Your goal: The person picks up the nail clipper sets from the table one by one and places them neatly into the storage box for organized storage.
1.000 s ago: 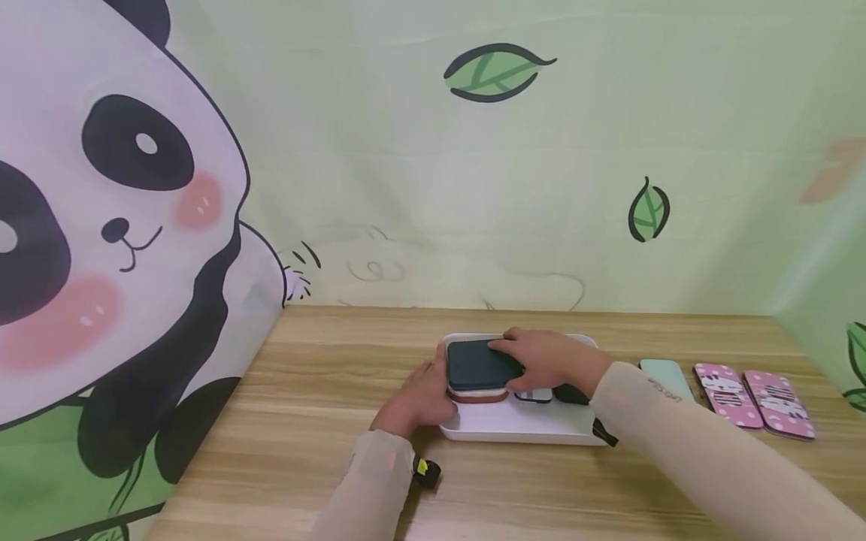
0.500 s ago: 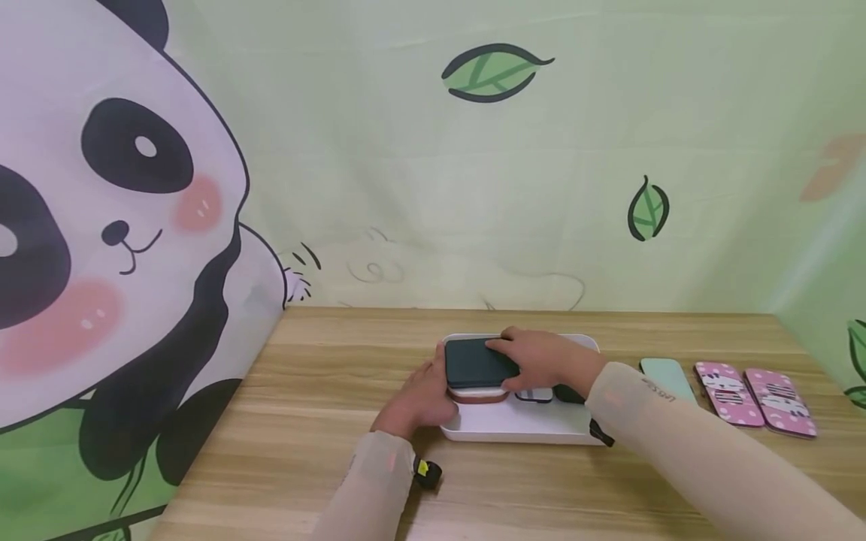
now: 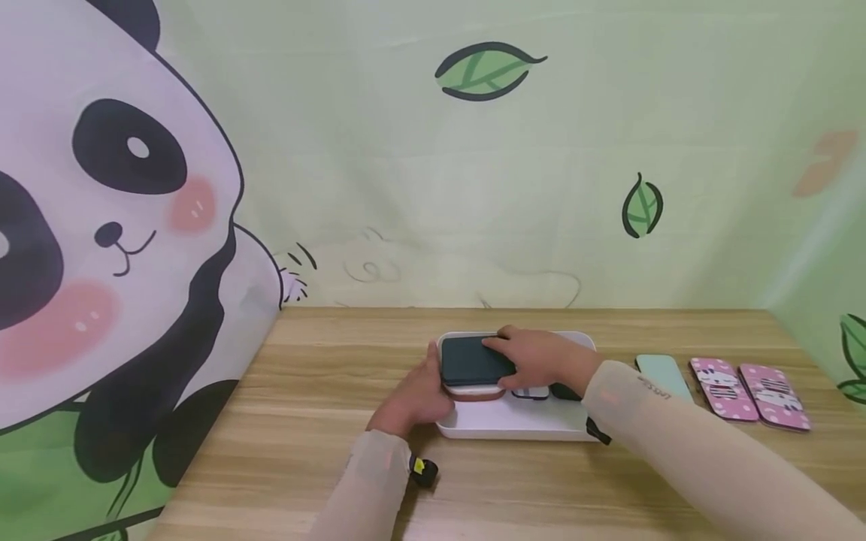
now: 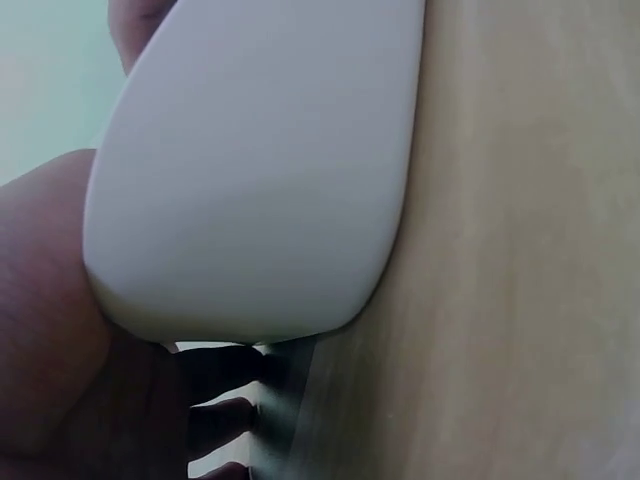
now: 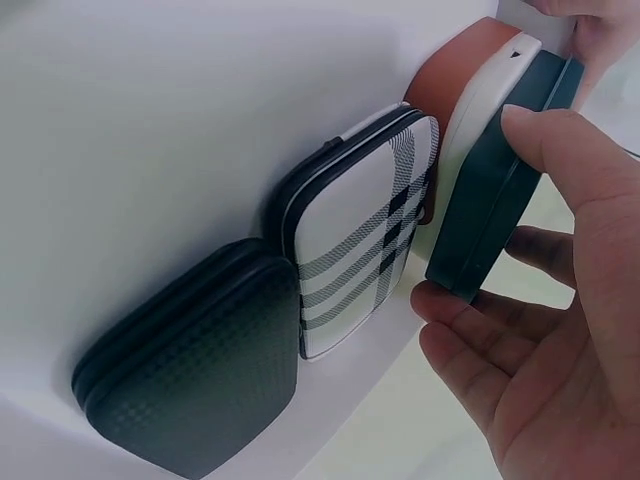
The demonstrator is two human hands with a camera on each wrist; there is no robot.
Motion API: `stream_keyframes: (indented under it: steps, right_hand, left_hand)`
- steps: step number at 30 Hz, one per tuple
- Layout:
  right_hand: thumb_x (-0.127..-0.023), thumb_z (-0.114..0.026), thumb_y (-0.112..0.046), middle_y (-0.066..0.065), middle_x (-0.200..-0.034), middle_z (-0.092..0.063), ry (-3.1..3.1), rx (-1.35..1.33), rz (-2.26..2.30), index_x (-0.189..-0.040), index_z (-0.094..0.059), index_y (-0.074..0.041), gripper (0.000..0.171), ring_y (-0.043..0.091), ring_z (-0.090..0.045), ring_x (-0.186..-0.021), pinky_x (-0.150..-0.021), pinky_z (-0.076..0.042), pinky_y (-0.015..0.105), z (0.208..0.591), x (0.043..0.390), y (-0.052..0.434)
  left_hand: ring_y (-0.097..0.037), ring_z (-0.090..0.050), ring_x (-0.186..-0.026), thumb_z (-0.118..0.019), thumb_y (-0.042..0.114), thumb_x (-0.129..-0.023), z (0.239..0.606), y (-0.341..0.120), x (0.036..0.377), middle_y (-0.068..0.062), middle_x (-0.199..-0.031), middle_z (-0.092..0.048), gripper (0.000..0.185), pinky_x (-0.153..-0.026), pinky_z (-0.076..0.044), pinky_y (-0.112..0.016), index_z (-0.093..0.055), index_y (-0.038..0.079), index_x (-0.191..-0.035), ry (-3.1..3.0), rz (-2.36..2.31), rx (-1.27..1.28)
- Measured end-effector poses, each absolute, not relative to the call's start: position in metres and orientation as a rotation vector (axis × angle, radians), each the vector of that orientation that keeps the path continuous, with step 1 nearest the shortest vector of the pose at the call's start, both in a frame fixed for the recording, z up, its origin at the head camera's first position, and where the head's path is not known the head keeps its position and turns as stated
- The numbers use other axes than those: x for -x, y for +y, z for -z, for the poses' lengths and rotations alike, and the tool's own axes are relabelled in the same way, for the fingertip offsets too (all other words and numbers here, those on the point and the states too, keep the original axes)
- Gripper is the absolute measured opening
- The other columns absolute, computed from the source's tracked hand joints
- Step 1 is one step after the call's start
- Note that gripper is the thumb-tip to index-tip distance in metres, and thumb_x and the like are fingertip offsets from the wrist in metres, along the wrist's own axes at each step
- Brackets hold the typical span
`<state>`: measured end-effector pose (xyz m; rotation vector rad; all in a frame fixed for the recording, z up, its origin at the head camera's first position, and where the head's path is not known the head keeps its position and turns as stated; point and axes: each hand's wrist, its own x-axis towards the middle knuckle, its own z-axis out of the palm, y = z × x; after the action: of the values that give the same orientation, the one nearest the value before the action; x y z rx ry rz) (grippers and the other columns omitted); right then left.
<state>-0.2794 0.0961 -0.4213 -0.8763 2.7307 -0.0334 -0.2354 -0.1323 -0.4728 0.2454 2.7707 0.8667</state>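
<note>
A white tray (image 3: 514,432) stands at the table's middle, and my left hand (image 3: 414,397) holds its left end. In the left wrist view the tray's outer wall (image 4: 270,180) covers part of that hand. With thumb and fingers, my right hand (image 3: 541,361) grips the dark green flat case (image 3: 473,362) by its edges. In the right wrist view that case sits against a white piece (image 5: 475,120) and a brown one (image 5: 455,75). Beside this stack are a black-and-white plaid case (image 5: 365,235) and a black textured case (image 5: 200,360), partly hidden by my right hand in the head view.
Right of the tray, on the wooden table (image 3: 325,353), lie a mint-green flat case (image 3: 663,376) and two pink patterned cases (image 3: 724,388), side by side. A pale green cloth with a panda print (image 3: 128,188) stands behind and to the left.
The head view has shifted slightly. Both hands keep nearly the same positions on the tray and the dark green case.
</note>
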Motion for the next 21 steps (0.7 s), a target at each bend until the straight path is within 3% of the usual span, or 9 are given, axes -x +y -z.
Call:
stream_keyframes:
  steps: [4,15,21]
  right_hand:
    - [-0.089,-0.069,-0.05,0.016,-0.156,-0.038,2.729,0.867,0.04,-0.155,-0.039,-0.025,0.077,0.03,-0.053,-0.128,-0.109,-0.043,0.048,0.421,0.279,0.096]
    - [-0.088,-0.071,-0.05,0.016,-0.158,-0.035,2.716,0.858,0.073,-0.154,-0.04,-0.025,0.077,0.032,-0.05,-0.133,-0.11,-0.041,0.049,0.417,0.277,0.101]
    - [-0.088,-0.073,-0.045,0.017,-0.156,-0.039,2.753,0.878,0.098,-0.153,-0.042,-0.022,0.076,0.035,-0.047,-0.137,-0.11,-0.04,0.053,0.414,0.276,0.115]
  left_hand:
    - [-0.026,-0.051,-0.12,-0.066,0.014,-0.074,0.473,-0.134,0.236,-0.019,-0.156,-0.039,0.111,-0.103,-0.042,-0.04,0.002,0.005,-0.161,2.768,-0.843,-0.25]
    - [-0.033,-0.041,-0.141,-0.067,0.019,-0.074,0.473,-0.133,0.237,-0.022,-0.158,-0.036,0.111,-0.115,-0.035,-0.044,0.002,0.004,-0.16,2.777,-0.817,-0.278]
    - [-0.033,-0.038,-0.144,-0.07,0.019,-0.074,0.474,-0.133,0.237,-0.02,-0.16,-0.034,0.113,-0.117,-0.032,-0.046,0.001,0.004,-0.161,2.775,-0.832,-0.279]
